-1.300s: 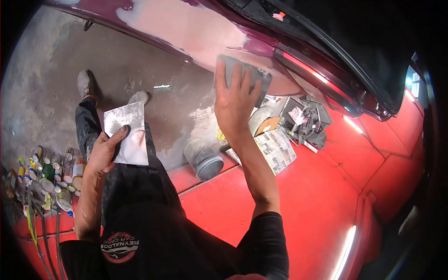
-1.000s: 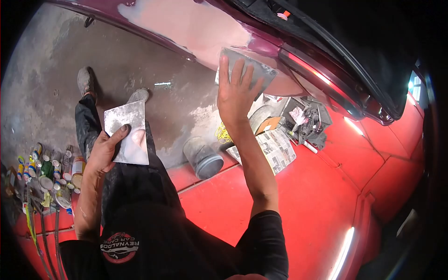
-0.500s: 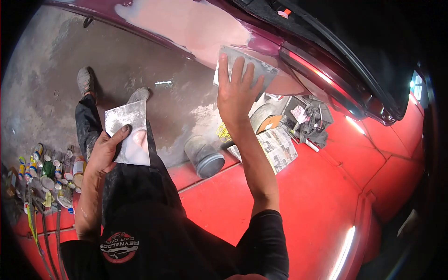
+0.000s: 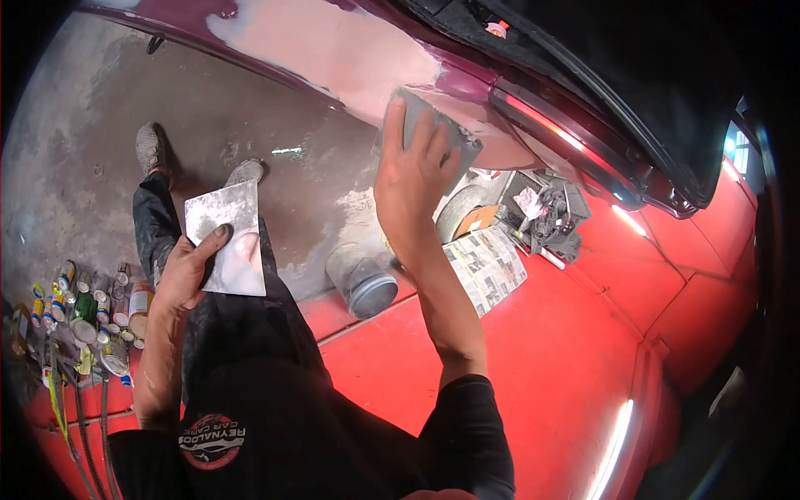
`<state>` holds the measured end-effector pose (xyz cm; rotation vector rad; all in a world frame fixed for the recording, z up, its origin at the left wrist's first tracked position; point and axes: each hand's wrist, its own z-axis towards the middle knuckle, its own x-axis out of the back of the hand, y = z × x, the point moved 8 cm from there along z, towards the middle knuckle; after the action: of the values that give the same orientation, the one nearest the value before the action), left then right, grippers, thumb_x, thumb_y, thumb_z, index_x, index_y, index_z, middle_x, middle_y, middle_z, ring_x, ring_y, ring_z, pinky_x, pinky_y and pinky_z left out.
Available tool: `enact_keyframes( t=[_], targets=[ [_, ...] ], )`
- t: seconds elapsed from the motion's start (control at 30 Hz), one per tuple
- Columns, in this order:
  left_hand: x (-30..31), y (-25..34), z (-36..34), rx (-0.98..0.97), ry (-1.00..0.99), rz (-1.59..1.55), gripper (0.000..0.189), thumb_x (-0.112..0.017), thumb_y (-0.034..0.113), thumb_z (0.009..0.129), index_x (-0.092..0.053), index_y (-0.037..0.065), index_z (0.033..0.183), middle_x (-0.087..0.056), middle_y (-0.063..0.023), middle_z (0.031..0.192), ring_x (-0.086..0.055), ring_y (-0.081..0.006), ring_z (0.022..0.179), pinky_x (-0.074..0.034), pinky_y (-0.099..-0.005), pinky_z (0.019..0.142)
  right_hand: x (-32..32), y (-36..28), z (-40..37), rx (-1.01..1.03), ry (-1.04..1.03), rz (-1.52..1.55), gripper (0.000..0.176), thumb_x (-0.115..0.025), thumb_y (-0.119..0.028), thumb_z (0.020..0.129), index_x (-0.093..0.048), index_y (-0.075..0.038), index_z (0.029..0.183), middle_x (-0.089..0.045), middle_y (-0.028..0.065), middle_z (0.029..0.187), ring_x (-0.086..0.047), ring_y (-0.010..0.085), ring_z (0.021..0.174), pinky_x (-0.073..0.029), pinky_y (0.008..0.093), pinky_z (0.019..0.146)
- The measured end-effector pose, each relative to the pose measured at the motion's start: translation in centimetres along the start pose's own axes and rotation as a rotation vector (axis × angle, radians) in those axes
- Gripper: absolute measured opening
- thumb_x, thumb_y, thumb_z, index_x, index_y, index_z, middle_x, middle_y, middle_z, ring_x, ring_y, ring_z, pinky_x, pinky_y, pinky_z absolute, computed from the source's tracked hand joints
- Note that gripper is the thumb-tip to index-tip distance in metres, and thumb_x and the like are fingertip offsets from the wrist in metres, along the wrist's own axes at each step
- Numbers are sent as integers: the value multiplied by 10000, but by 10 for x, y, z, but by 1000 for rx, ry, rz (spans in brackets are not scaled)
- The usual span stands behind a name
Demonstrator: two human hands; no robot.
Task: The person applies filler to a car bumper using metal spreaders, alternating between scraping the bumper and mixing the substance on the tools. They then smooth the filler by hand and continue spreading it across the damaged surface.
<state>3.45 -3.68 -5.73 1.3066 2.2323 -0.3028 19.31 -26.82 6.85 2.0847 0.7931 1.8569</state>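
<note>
At the bottom of the frame sits a black shirt with a round logo (image 4: 212,440); both bare arms rise from it. Left of centre, the left hand (image 4: 185,271) pinches a plate (image 4: 225,225) by its lower edge, thumb on top and fingers beneath; the plate is a smeared grey sheet, tilted, held over the dark trousers (image 4: 225,321). At the lower left edge a cluster of cans (image 4: 92,312) stands on the ground, just beside some hoses (image 4: 62,408). A red floor (image 4: 542,358) fills the lower right. In the centre a bucket (image 4: 364,282) lies tipped on its side, near the right forearm; a newspaper (image 4: 487,262) lies just right of the arm, with a box of clutter (image 4: 542,212) beyond it. Above centre, the right hand (image 4: 410,185) has its fingers fanned over the back of a spreader (image 4: 454,137), thumb along its left edge, holding it flat against the panel (image 4: 333,46); the spreader sits at the right end of the pale pink patch, touching the maroon paint beside the tail light (image 4: 567,133). In the upper left two shoes (image 4: 150,148) stand apart on grey concrete (image 4: 75,167).
</note>
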Motion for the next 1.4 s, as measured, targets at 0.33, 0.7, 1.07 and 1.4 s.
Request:
enact_keyframes(
  t=[0.33,0.7,1.07,1.4],
  targets=[
    [6,3,-2,-7,21,10,318,-676,175,941,-635,15,1212,-690,-68,1132,-658,-151,992,-519,-308,875,-31,-13,-5,-13,-48,-57,597,-612,-150,839,-464,-80,1413,-506,186,1251,-496,395,1128,-392,607,919],
    [6,1,0,0,-8,-2,306,-666,160,947,-637,18,1216,-691,-61,1127,-657,-149,995,-518,-312,880,-7,6,-8,107,47,-67,521,-566,-154,865,-499,-121,1381,-517,195,1260,-508,403,1147,-410,630,914],
    [3,2,1,-7,39,42,288,-674,178,942,-643,18,1180,-702,-56,1073,-670,-129,907,-539,-288,785,-32,7,-18,168,27,-65,540,-580,-156,855,-501,-138,1388,-504,196,1288,-506,385,1155,-411,616,937],
    [-76,38,7,-30,-106,94,327,-655,210,958,-611,10,1213,-683,-46,1086,-649,-92,904,-526,-258,764,65,-14,-77,488,-198,764,496,-633,-162,837,-585,-221,1327,-560,45,1296,-529,273,1209,-330,577,1062]
  ],
)
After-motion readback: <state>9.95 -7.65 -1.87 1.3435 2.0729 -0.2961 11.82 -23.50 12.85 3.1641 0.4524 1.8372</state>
